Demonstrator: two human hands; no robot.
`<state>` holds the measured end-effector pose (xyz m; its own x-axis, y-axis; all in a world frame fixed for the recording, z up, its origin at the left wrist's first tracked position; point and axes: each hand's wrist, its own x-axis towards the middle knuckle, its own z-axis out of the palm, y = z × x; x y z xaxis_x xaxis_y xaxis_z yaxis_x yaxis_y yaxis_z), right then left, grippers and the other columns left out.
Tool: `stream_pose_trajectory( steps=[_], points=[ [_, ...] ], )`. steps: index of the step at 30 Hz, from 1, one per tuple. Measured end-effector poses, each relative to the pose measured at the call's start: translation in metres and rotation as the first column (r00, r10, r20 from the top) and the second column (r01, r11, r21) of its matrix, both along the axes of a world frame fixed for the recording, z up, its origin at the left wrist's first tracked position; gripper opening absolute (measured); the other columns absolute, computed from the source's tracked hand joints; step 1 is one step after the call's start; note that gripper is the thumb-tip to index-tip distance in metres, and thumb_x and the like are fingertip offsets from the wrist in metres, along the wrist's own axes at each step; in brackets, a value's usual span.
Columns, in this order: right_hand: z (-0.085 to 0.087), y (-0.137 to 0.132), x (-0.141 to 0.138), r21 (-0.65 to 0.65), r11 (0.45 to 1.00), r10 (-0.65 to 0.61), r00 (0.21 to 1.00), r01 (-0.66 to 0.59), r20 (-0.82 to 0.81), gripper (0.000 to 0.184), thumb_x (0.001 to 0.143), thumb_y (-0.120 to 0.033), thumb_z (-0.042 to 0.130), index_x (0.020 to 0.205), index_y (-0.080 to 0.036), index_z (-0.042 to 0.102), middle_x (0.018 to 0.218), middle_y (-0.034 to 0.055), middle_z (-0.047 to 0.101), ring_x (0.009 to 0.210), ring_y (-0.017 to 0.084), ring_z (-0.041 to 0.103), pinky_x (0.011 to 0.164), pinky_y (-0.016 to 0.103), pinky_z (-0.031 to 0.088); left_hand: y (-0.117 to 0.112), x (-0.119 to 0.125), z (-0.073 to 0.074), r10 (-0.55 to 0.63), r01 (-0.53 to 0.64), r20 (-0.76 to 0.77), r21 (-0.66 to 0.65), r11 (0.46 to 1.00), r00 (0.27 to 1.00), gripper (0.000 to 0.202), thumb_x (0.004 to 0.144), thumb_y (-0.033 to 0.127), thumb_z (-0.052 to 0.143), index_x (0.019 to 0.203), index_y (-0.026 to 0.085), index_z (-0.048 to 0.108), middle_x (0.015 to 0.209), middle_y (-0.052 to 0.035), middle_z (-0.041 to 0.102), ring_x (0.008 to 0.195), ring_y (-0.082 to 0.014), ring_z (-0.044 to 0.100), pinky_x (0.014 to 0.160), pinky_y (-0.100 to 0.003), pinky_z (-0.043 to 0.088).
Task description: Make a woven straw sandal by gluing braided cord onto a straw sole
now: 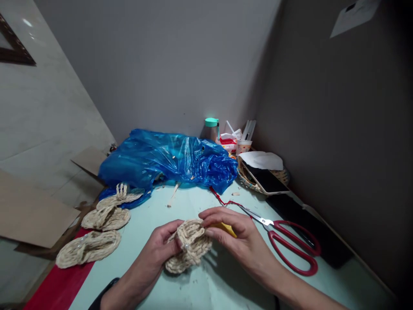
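A small woven straw slipper (191,254) with a bead on its strap is held just above the table in front of me. My left hand (158,247) grips it from the left, thumb on top. At the slipper's upper right edge, the fingertips of my right hand (234,230) are pinched together; whether a fine strand lies between them I cannot make out. Something yellow (227,229) shows partly behind my right hand. Red-handled scissors (274,230) lie partly open just right of that hand, their tips near a red cord (222,201).
Three straw slippers (88,247) line the table's left side, over a red strip (72,280). A blue plastic bag (167,155) spans the back. At the back right are a basket (248,183) with a phone (266,176), a paper cup (243,147) and a green-lidded jar (211,129).
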<state>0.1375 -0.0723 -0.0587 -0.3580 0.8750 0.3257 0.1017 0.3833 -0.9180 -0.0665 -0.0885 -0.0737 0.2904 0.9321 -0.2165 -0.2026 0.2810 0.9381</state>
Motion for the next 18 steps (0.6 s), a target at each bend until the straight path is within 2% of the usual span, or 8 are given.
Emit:
stream_pose_trajectory(
  steps=[4, 10, 14, 18],
  points=[
    [-0.003, -0.002, 0.0, 0.054, 0.998, -0.033, 0.999, 0.035, -0.043, 0.011, 0.09, -0.019, 0.063, 0.081, -0.019, 0.07, 0.092, 0.0029, 0.068, 0.084, 0.014, 0.064, 0.074, 0.026, 0.049, -0.003, 0.004, 0.0, -0.002, 0.008, 0.09, -0.07, 0.998, 0.996, 0.034, 0.073, 0.032, 0.078, 0.104, 0.019, 0.074, 0.093, -0.0059, 0.073, 0.086, -0.0215, 0.065, 0.078, -0.028, 0.048],
    [-0.001, -0.004, 0.001, 0.131, 0.988, -0.077, 0.997, 0.08, -0.027, 0.014, 0.091, -0.014, 0.058, 0.078, -0.018, 0.058, 0.086, 0.0004, 0.062, 0.08, 0.012, 0.058, 0.074, 0.025, 0.042, -0.008, 0.009, 0.0, 0.003, 0.013, 0.145, -0.113, 0.993, 0.989, 0.026, 0.075, 0.03, 0.077, 0.098, 0.019, 0.074, 0.091, -0.0052, 0.073, 0.085, -0.0196, 0.065, 0.076, -0.026, 0.049],
    [-0.003, -0.006, -0.001, 0.122, 0.989, -0.08, 0.997, 0.081, -0.018, 0.014, 0.095, -0.018, 0.051, 0.081, -0.019, 0.055, 0.085, 0.0013, 0.058, 0.08, 0.014, 0.055, 0.074, 0.026, 0.042, -0.011, 0.011, -0.001, 0.024, -0.014, 0.126, -0.081, 0.997, 0.992, 0.027, 0.079, 0.029, 0.073, 0.105, 0.019, 0.072, 0.097, -0.0064, 0.073, 0.088, -0.02, 0.066, 0.074, -0.025, 0.049],
    [0.0, -0.001, 0.003, 0.066, 0.982, -0.176, 0.983, 0.18, -0.055, 0.018, 0.099, -0.024, 0.043, 0.083, -0.02, 0.049, 0.086, 0.0009, 0.053, 0.08, 0.014, 0.052, 0.073, 0.026, 0.042, -0.01, 0.009, -0.004, 0.095, -0.09, 0.105, -0.053, 0.995, 0.99, 0.03, 0.079, 0.028, 0.074, 0.108, 0.02, 0.07, 0.1, -0.0057, 0.073, 0.088, -0.0194, 0.066, 0.075, -0.025, 0.049]
  ],
)
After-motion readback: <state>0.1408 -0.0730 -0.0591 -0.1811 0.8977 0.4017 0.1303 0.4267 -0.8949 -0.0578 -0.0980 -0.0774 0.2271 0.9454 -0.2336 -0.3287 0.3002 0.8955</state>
